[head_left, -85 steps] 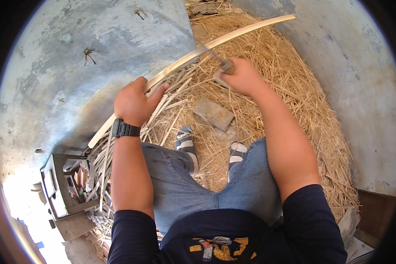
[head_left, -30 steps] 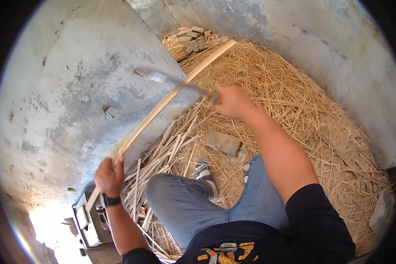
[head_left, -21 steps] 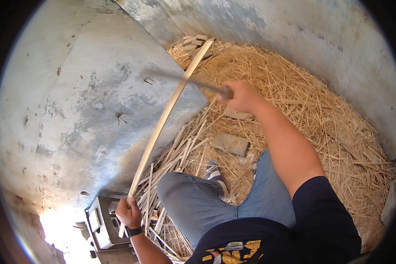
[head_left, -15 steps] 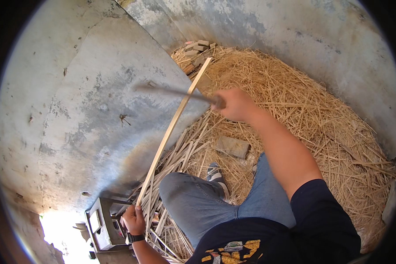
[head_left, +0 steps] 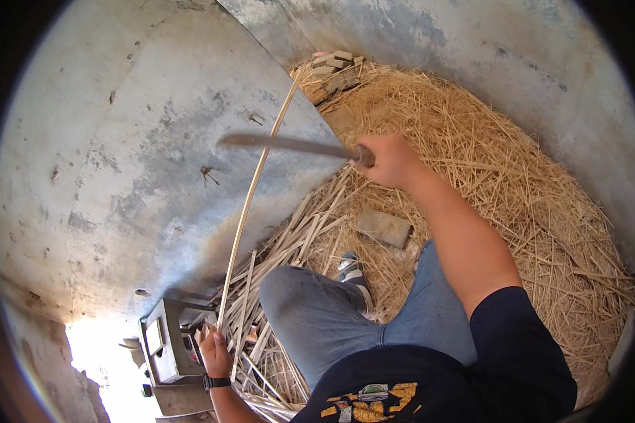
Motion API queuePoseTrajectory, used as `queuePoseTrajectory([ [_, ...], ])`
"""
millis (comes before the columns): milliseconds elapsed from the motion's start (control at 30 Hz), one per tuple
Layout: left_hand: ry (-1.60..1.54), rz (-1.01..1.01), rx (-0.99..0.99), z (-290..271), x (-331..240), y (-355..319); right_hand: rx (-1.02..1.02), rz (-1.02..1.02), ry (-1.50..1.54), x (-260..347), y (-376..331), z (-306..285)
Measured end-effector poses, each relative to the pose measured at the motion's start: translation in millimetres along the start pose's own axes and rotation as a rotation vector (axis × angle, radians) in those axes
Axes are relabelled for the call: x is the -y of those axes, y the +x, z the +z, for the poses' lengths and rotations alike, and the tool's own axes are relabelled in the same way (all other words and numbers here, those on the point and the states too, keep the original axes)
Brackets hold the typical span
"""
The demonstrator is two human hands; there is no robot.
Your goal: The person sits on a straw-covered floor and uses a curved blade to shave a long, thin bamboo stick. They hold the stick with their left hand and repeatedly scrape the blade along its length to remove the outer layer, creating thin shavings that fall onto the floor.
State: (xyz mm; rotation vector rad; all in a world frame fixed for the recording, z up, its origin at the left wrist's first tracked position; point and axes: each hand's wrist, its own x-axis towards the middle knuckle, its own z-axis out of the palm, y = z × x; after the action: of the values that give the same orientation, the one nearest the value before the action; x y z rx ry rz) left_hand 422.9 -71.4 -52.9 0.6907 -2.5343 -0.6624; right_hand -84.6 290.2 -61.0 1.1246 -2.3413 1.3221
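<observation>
A: Head view. What do the two hands hold?

B: The right hand (head_left: 391, 158) is closed in a fist around the handle of a long blade (head_left: 289, 144), which points left across the picture and looks blurred. The left hand (head_left: 214, 350), low in the picture and wearing a dark wristband, pinches the near end of a long pale cane strip (head_left: 250, 201) between its fingers.

A: Where does the strip lie?

B: It runs from the left hand up and to the right, over the grey concrete wall (head_left: 120, 162), its far end close to a stack of small blocks (head_left: 331, 70). The blade crosses it near its upper third; whether the two touch cannot be told.

A: What surrounds the person?

B: Straw (head_left: 487, 183) covers the floor to the right. A heap of split strips (head_left: 296, 240) lies beside the bent knee in blue jeans, a flat block (head_left: 383, 227) rests in the straw near one shoe (head_left: 353, 271), and a grey box (head_left: 164, 345) stands just beside the left hand.

A: What could go wrong from here?

B: Judging by the pose, the strip is thin and held only at one end, so it may flex away and let the blade slide along it toward the left hand. A stroke carried too far could also swing down toward the knee. Loose straw underfoot may let the shoe slip.
</observation>
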Motion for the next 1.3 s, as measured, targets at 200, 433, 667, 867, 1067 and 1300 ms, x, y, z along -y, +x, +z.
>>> queuePoseTrajectory([
  [200, -0.008, -0.060, 0.115, 22.6, -21.9, 16.3, 0.017, -0.503, -0.199, 27.6, -10.7, 27.6],
  [433, 0.036, -0.067, 0.146, 32.0, -36.1, 17.7, -0.186, 0.338, -0.011, -26.9, 3.4, -12.5],
  [667, 0.007, -0.026, 0.102, 66.9, -71.4, 29.4, -0.075, 0.094, 0.068, -9.5, -3.4, -3.5],
  [867, 0.173, 0.142, 0.003, 65.5, -83.3, 42.7, 0.015, -0.417, -0.267, 6.8, -1.8, -0.1],
  [1067, 0.220, 0.147, -0.062, 56.4, -66.3, 36.2, -0.256, 0.260, -0.168, -32.0, 0.2, -26.1],
  [1300, 0.141, 0.129, -0.015, 65.9, -69.7, 35.2, -0.318, 0.079, -0.143, -26.4, -2.1, -22.0],
])
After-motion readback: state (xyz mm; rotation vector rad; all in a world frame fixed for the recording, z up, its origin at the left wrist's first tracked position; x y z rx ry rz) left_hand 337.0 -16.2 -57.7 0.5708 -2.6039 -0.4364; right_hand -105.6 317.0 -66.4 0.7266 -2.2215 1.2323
